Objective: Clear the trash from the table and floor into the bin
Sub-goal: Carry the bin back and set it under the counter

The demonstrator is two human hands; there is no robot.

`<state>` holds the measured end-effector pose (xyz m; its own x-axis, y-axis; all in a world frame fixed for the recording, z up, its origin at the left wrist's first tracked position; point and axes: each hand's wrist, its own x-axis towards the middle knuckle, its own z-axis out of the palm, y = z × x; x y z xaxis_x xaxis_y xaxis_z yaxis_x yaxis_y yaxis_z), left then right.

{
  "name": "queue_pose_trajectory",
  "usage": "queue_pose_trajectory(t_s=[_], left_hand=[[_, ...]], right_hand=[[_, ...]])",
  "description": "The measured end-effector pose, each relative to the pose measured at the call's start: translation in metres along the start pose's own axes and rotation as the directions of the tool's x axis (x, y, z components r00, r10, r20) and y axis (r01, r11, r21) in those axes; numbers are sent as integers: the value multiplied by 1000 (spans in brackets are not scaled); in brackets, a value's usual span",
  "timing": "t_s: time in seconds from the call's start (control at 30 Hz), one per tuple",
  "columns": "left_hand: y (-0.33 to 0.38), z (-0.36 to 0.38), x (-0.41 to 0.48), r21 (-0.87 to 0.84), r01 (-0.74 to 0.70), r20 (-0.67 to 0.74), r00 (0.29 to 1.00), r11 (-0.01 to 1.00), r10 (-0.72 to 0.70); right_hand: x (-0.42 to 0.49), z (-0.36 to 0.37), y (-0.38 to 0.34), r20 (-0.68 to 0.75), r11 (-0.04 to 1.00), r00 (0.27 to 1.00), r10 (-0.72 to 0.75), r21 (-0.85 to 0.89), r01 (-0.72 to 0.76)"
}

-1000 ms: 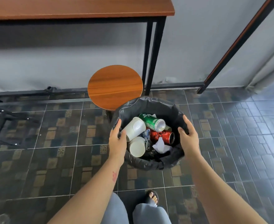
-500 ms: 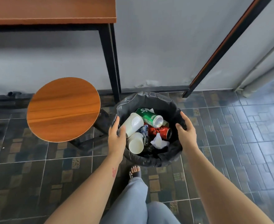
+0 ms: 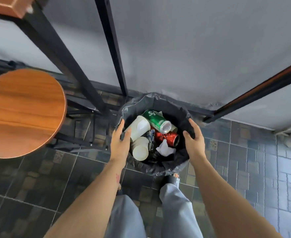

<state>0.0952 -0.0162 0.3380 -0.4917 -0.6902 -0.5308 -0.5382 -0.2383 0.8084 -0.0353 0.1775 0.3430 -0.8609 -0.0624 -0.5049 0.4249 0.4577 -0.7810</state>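
A round bin [image 3: 168, 103] lined with a black bag stands close to the grey wall. Inside lie a green can [image 3: 157, 121], a red can [image 3: 167, 138], two white paper cups [image 3: 138, 127] and a crumpled white tissue [image 3: 165, 148]. My left hand [image 3: 119, 143] grips the bin's left rim, thumb over the liner edge. My right hand [image 3: 193, 138] grips the right rim, its fingers curled over the black liner.
A round wooden stool [image 3: 22, 112] stands to the left of the bin. Black table legs [image 3: 112, 42] rise behind the bin, and a slanted black bar [image 3: 254, 93] runs at the right. My legs and one sandalled foot [image 3: 173, 179] are just below the bin on the tiled floor.
The bin, held by both hands, has travelled to the right past the stool and table leg and now sits nearer the wall. My grip on both rims is the same.
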Motion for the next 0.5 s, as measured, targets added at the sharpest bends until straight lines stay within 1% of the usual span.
queue_pose_trajectory(t_s=[0.13, 0.23, 0.5], left_hand=[[-15, 51, 29, -89, 57, -113, 991, 994, -67], [-32, 80, 56, -105, 66, -174, 981, 992, -83], [-118, 136, 149, -146, 43, -250, 965, 988, -79]], right_hand=[[61, -8, 10, 74, 999, 997, -9, -50, 13], [105, 0, 21, 110, 998, 994, -20, -59, 26], [212, 47, 94, 145, 996, 988, -51, -67, 61]])
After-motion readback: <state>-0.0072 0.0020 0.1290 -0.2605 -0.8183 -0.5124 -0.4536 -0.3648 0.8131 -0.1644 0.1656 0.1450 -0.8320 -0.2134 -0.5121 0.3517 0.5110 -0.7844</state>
